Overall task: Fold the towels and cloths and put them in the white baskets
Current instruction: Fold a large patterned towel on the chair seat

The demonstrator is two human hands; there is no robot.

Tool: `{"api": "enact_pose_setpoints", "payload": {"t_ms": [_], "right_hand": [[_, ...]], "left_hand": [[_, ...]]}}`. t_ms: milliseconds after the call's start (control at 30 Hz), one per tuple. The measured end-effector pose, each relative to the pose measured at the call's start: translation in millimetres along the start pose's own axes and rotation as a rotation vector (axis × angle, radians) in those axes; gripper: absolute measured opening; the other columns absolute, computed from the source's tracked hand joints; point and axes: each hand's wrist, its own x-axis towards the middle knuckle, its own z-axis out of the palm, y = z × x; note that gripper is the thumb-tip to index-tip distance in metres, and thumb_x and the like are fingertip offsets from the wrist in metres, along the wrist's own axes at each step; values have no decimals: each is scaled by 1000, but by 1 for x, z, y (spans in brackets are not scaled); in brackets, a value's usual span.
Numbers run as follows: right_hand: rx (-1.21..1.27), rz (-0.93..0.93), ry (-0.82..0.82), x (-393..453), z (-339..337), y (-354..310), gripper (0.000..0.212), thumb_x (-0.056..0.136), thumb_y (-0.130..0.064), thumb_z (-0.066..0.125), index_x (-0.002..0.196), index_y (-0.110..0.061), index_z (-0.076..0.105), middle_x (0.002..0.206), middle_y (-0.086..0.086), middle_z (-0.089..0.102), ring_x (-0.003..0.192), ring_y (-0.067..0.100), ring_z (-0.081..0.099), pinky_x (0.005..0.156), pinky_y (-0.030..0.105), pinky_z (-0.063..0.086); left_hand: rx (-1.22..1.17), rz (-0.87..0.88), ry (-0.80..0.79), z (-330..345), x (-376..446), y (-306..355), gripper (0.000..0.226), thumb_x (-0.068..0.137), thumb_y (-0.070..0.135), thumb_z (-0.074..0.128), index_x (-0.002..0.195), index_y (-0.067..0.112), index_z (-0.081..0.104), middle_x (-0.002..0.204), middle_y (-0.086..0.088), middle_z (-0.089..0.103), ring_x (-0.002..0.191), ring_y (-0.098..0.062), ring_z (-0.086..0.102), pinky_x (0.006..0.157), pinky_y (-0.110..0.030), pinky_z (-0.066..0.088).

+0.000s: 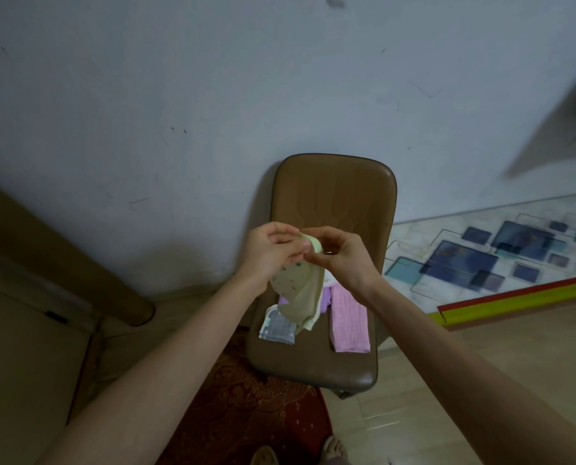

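Note:
A pale yellow-green cloth with small coloured dots [298, 290] hangs in the air above a brown chair [333, 193]. My left hand [270, 250] and my right hand [342, 255] both pinch its top edge, close together. Below it on the chair seat lie a folded pink cloth [349, 325], a grey and white checked cloth [278, 330] and a purple cloth [327, 297] mostly hidden under the hanging one. No white basket is in view.
The chair stands against a pale wall. A dark red patterned rug [246, 407] lies under its front. A wooden piece of furniture [28, 330] fills the left. A blue-patterned mat [481, 256] and a red and yellow strip [521, 300] lie at right.

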Motion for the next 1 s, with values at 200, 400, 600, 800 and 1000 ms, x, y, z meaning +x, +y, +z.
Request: {"api": "enact_pose_setpoints", "payload": {"t_ms": [200,400,600,800,1000], "right_hand": [[45,43,13,7,-8,-1,46,77,7,73,118,-5,56,88,16,68,81,17,68,83,28,57],[113,93,96,13,-14,9,36,74,8,76,100,-2,54,88,7,66,82,17,64,76,25,56],[68,69,54,8,-11,28,19,80,-2,74,78,-12,57,79,10,60,73,17,54,66,31,47],[71,159,-57,8,-15,37,12,84,-17,73,74,-15,68,89,18,65,85,25,57,82,49,51],[32,225,-149,1,-12,44,28,92,-28,63,90,-3,76,99,18,70,98,37,63,93,52,49]], "left_hand": [[383,106,-142,-9,12,0,21,84,35,72,97,19,75,92,8,72,93,-7,64,79,-21,48],[298,142,-137,-12,19,0,21,88,28,69,86,7,72,84,-7,71,80,-16,64,77,-33,50],[1,116,-70,-11,25,14,25,98,31,53,89,9,61,80,-5,67,76,-25,61,71,-34,49],[-208,58,-76,-16,27,24,36,104,29,40,110,-3,54,102,-7,74,91,-22,71,79,-32,57],[-367,41,-69,-18,25,24,47,104,35,36,125,-3,52,111,-5,72,100,-23,66,96,-40,50]]}}
